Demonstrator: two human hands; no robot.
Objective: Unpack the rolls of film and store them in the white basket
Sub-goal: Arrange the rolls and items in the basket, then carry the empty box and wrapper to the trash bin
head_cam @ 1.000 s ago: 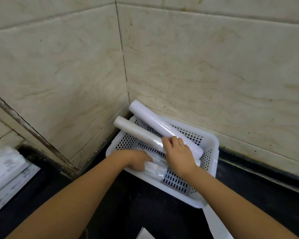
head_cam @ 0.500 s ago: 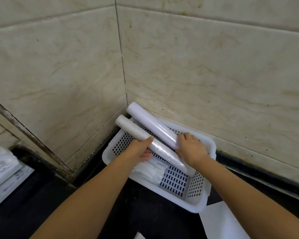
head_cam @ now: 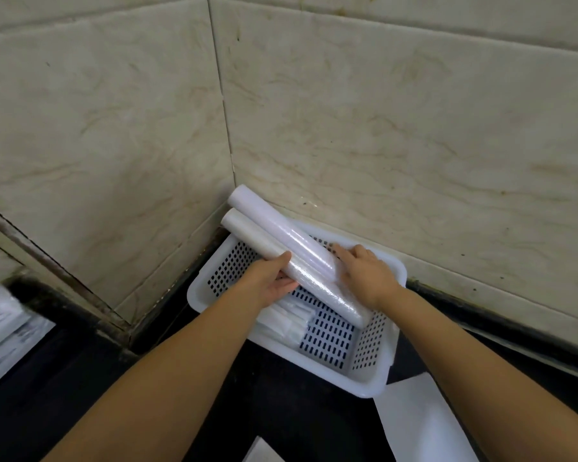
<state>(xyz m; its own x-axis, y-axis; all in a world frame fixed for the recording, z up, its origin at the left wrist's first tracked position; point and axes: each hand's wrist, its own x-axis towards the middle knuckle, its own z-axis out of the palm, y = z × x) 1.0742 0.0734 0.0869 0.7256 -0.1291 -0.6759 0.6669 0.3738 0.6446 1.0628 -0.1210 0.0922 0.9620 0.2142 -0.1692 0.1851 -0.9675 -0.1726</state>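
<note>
The two rolls of film lie side by side across the white basket [head_cam: 374, 378], near the middle of the frame, with their far ends sticking out over the rim toward the corner of the wall [head_cam: 281, 111]. The left hand [head_cam: 267, 281] has its grip around the nearer roll [head_cam: 317, 281], thumb on top and fingers below. The right hand [head_cam: 364, 275] lies flat and open against the farther roll [head_cam: 281, 228], holding nothing.

To do this step well, I think the hands should lower both rolls together and turn them along the long side of the basket, so that they rest on the bottom and do not lean on the rim. The surface of the rolls looks smooth and shiny, so they can slip or roll; a firm hold until they lie still is better.

The rolls are long, straight cylinders, pale white with a glossy skin. The basket is hard plastic with rows of small rectangular holes in its bottom and sides. Some crumpled clear wrapping [head_cam: 287, 323] lies inside it. The table [head_cam: 181, 411] is dark, and white sheets [head_cam: 414, 421] lie on it at the lower right.
</note>
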